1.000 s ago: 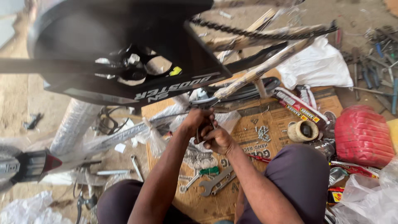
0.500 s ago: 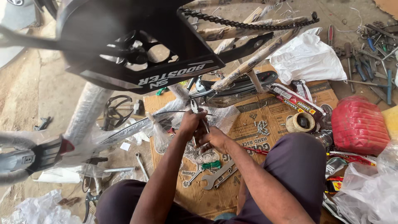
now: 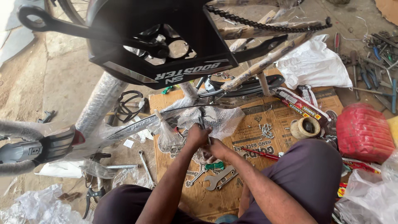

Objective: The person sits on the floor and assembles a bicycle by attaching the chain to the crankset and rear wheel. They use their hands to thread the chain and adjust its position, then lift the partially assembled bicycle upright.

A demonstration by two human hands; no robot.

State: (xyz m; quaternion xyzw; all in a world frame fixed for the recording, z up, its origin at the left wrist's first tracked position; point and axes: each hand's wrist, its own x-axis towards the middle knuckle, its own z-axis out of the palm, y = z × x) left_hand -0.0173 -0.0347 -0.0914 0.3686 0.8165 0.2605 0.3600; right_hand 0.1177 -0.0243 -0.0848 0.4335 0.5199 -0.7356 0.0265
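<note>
View from my head camera, looking down past my knees. My left hand (image 3: 197,135) and my right hand (image 3: 217,148) meet at the centre of the scene, over the cardboard sheet (image 3: 248,124). The left hand is clenched around a thin dark cable (image 3: 166,113) with a small upright tool or fitting at its end; the overlap hides which, so I cannot name it with certainty. The right hand lies just near and right of the left, touching it, fingers curled shut; what it pinches, if anything, I cannot tell.

The cable's long axis runs left to right, rising slightly towards the far side, and passes through crumpled clear plastic wrap (image 3: 222,118). From the grip it extends mostly leftward towards the wrapped bicycle frame (image 3: 99,101), so the left hand is the nearer one along its length.

Near the hands, on the cardboard, lie a flat open-ended spanner (image 3: 217,179) and a green-handled tool (image 3: 214,166). Far of them hang the black chain guard (image 3: 166,68) and the chain (image 3: 265,25). A roll of tape (image 3: 304,127) sits to the right.
</note>
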